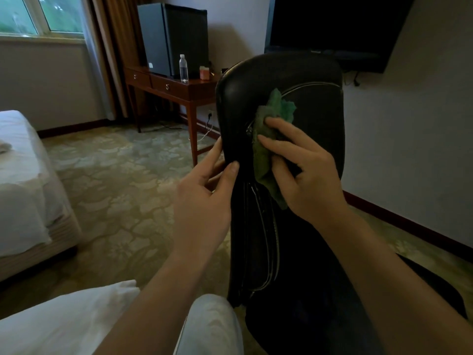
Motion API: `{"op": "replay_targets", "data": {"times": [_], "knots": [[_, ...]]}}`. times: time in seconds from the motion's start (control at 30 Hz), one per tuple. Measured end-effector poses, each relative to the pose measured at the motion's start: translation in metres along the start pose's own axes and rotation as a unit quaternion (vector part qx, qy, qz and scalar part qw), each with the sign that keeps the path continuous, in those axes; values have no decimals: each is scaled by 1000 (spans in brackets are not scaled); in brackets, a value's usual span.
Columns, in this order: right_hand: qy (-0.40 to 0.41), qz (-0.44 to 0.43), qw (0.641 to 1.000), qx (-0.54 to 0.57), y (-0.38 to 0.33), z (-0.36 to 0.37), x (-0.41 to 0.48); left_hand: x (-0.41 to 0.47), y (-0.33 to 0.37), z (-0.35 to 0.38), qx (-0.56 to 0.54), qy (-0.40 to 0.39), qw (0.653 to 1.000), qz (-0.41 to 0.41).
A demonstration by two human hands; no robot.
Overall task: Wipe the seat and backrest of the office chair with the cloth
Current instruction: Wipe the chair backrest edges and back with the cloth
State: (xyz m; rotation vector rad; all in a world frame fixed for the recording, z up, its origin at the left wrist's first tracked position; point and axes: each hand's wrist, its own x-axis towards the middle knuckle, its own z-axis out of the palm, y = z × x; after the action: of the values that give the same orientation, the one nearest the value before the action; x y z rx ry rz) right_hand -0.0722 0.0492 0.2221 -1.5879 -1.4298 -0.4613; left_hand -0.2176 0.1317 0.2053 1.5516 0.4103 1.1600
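From where I watched, the black office chair (281,155) filled the middle of the view, its backrest (314,119) turned towards the camera and its seat (320,316) so dark below that I could barely tell it from the shadow around it. The right hand (304,172) was pressed flat against the backrest with the green cloth (271,139) bunched under its fingers, closed on the cloth; part of the cloth stuck out above the fingertips and part hung below the palm, while the rest was hidden by the hand. The left hand (204,198) pinched the backrest's left edge, thumb on the front face and fingers wrapped behind it out of sight. The chair's base and arms I could not make out at all. Beyond the chair's left edge stood a wooden bench (174,85) carrying a dark cabinet (174,39), a clear water bottle (183,68) and a small orange item (204,73) too blurred to identify. Above the chair a dark wall-mounted screen (332,26) was cut off by the top of the frame. Far left of the chair, a white bed (23,175) ran off the edge, and a light-trousered knee (212,324) sat just beside the seat.
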Motion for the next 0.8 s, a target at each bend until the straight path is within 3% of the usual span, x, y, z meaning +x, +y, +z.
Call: {"op": "replay_targets", "data": {"times": [0.07, 0.13, 0.23, 0.4, 0.8], "knots": [[17, 65, 995, 71, -4, 2, 0, 1, -1, -1, 3, -2, 1000, 2], [51, 78, 993, 68, -7, 6, 1, 1, -2, -1, 13, -1, 1000, 9], [63, 62, 996, 31, -5, 11, -1, 2, -4, -3, 20, 3, 1000, 15], [-8, 28, 999, -28, 1, 13, -15, 0, -7, -2, 52, 9, 998, 23], [10, -39, 997, -67, 7, 8, -3, -1, -10, 1, 76, 14, 996, 34]]}}
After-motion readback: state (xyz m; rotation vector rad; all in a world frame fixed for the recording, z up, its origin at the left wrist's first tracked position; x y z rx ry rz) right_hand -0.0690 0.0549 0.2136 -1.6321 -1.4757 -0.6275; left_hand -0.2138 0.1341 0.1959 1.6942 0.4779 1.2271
